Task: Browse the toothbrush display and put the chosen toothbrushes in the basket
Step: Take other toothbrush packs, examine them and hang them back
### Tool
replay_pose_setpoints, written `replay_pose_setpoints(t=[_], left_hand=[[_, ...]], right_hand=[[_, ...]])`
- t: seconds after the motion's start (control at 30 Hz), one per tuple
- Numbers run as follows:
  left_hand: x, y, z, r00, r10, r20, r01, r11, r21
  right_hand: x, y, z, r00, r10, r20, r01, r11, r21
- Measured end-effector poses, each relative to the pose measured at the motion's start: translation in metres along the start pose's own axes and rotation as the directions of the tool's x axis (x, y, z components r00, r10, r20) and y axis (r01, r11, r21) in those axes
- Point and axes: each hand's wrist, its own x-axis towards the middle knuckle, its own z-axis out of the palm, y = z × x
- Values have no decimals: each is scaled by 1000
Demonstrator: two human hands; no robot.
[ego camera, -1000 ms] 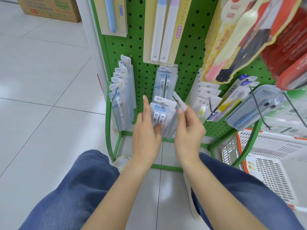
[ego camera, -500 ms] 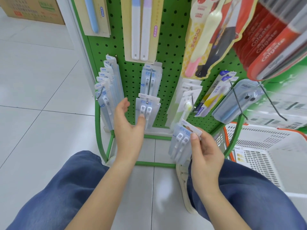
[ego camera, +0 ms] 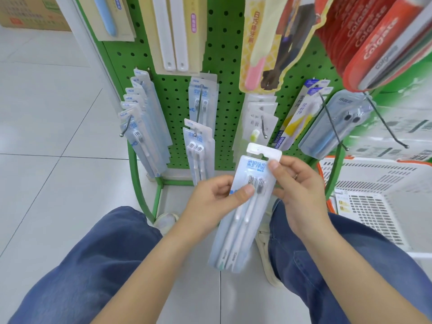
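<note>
Holding the toothbrush pack point(ego camera: 245, 206) just left of the basket point(ego camera: 374, 169), your left hand point(ego camera: 210, 202) pinches its near edge and your right hand point(ego camera: 297, 185) pinches its top. Carry it flat over the rim, then release it low.

Hands: two, left hand point(ego camera: 214, 198) and right hand point(ego camera: 298, 190). Held twin-brush pack point(ego camera: 247, 202): one, two brushes inside. White basket point(ego camera: 374, 183): one. Display pegboard point(ego camera: 224, 94): one. Cardboard box point(ego camera: 30, 12): one. Hanging packs: stacked, uncountable.
</note>
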Motion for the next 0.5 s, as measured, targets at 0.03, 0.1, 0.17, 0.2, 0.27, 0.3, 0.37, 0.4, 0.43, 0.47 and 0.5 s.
replay_pose_setpoints(t=[0.03, 0.1, 0.17, 0.2, 0.27, 0.3, 0.37, 0.4, 0.43, 0.47, 0.5], left_hand=[[1, -1, 0, 1000, -6, 6, 6, 1000, 14], [1, -3, 0, 1000, -11, -10, 11, 999, 32], [2, -2, 1, 999, -25, -25, 25, 1000, 12], [2, -1, 1, 999, -43, -25, 43, 999, -9], [4, 0, 3, 996, -84, -38, 82, 996, -47], [5, 0, 4, 993, -90, -70, 87, 995, -46], [7, -4, 6, 982, -44, -185, 52, 998, 39], [6, -5, 7, 971, 0, -237, 25, 994, 103], [5, -6, 8, 959, 54, -279, -6, 986, 169], [4, -6, 9, 945, 111, -307, -38, 971, 234], [3, -6, 9, 934, 168, -316, -69, 951, 301]], right_hand=[[1, 1, 0, 1000, 20, -12, -20, 1000, 15], [1, 4, 1, 998, 66, -21, -65, 997, 38], [1, 6, 2, 993, 119, -1, -119, 992, 47], [1, 6, 3, 990, 141, 13, -142, 989, 35], [0, 6, 1, 986, 167, 26, -167, 986, 15], [0, 5, 0, 986, 165, 23, -166, 986, 15], [-1, 5, 0, 989, 148, 5, -148, 989, 11], [-1, 4, 0, 991, 135, -3, -135, 991, 0], [-1, 4, 1, 992, 123, -6, -123, 992, -16], [-2, 5, 1, 994, 110, -3, -110, 993, -36], [-2, 5, 2, 995, 98, 6, -97, 994, -54]])
